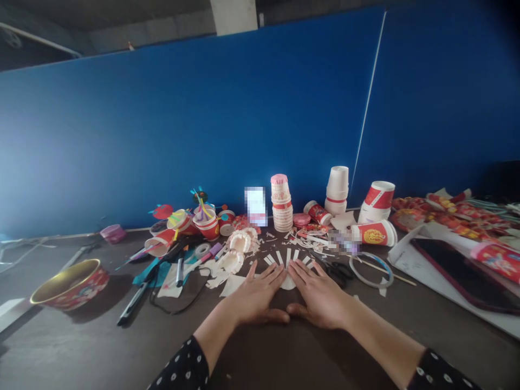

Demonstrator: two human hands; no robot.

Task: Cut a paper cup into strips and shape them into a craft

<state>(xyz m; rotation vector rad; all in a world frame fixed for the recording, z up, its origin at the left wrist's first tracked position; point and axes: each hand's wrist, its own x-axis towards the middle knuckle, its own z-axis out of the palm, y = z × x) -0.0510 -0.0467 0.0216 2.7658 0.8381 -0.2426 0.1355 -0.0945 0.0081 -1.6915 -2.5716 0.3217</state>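
"One cut paper (288, 281) lies on the bench (284, 357). What's on it?"

"The left hand (262, 295) and the right hand (317, 292), palms down, fingers straight and spread over its two sides. Both are unclenched, grasping nothing. The thumb tips point at each other, nearly meeting."

"And its edge?"

"White strips (288, 254) fan out past the fingertips, from 10 to 2 o'clock."

"What's around it?"

"At 12 o'clock, a cup stack (282, 214) with a pink top. At 3, scissors (333, 271) near the right hand, then a ring (391, 275), then a phone (459, 271) farther out."

"The other way?"

"At 9, a marker (179, 271), and beyond it a red bowl (81, 292), gold inside."
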